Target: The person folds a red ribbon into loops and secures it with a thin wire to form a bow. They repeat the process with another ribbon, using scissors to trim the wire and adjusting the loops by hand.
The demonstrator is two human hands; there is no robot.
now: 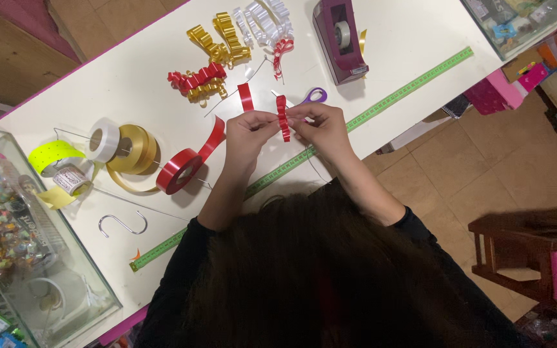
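- Looking down from the head camera, the left hand [247, 129] and the right hand [322, 125] meet above the white surface [130, 77], both pinching a short folded piece of red ribbon [283, 119] that stands upright between them.
- Fingers [267, 118] of the left hand are pressed together on the ribbon's left side; those of the right hand close on its right side.
- Just beyond the right hand lies a pair of purple-handled scissors [315, 95], partly hidden by it.
- A loose red strip [245, 96] lies just beyond the left hand.
- A red ribbon roll [178, 171] sits left of the left wrist, with a gold roll [135, 149] and a white roll [103, 142] beside it.
- A green measuring tape [394, 96] runs along the surface's near edge, passing under the hands.
- Finished red, gold and white bows [227, 45] lie further back, beside a maroon tape dispenser [338, 40].
- A metal hook [122, 225] rests near the glass case [27, 245] at left.
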